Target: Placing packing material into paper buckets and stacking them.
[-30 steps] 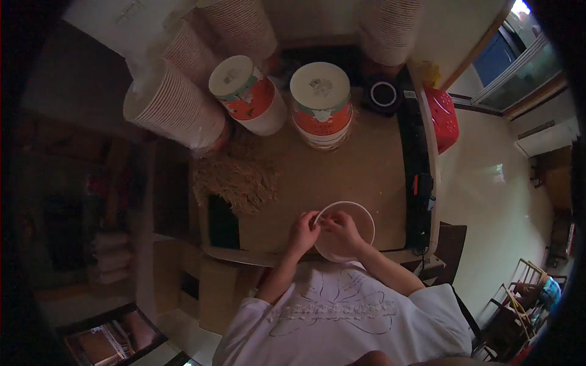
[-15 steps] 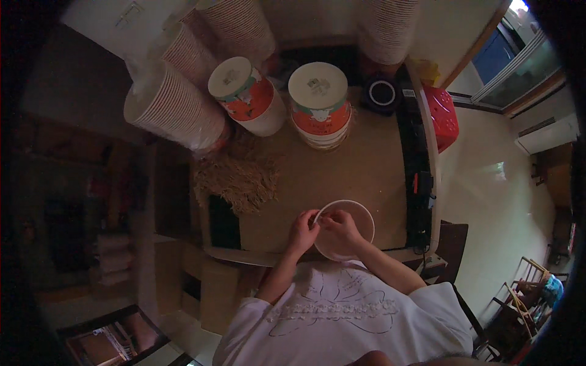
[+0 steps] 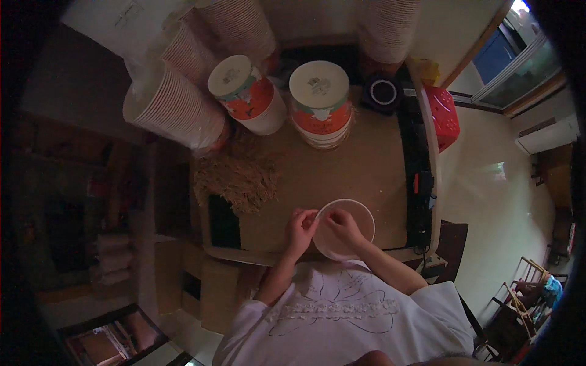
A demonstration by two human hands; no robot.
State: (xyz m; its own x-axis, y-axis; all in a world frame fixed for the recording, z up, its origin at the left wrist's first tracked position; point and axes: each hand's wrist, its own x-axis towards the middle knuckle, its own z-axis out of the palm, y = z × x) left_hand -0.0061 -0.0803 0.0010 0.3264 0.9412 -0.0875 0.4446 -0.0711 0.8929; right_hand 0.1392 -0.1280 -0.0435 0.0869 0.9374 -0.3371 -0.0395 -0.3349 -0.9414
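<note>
A smooth, round, thin-walled white tub (image 3: 361, 221) sits at the table's (image 3: 329, 177) near edge, its mouth facing up, its long axis roughly upright. The left hand (image 3: 300, 230) meets its rim; the right hand's (image 3: 343, 227) fingers bunch together inside. I can't tell whether either grips. Beyond lie crinkly, straw-coloured shreds (image 3: 237, 180) and printed tubs (image 3: 320, 119).

From my remote view, I see the open bucket (image 3: 329, 246) on the worktop's (image 3: 342, 174) near edge, left hand (image 3: 300, 232) at its left rim, right hand (image 3: 343, 226) over its mouth. Left and beyond lies a fibre heap (image 3: 235, 181); behind that, a nested stack (image 3: 174, 108). Two more buckets (image 3: 320, 119) stand back centre, left of a dark device (image 3: 383, 94).
</note>
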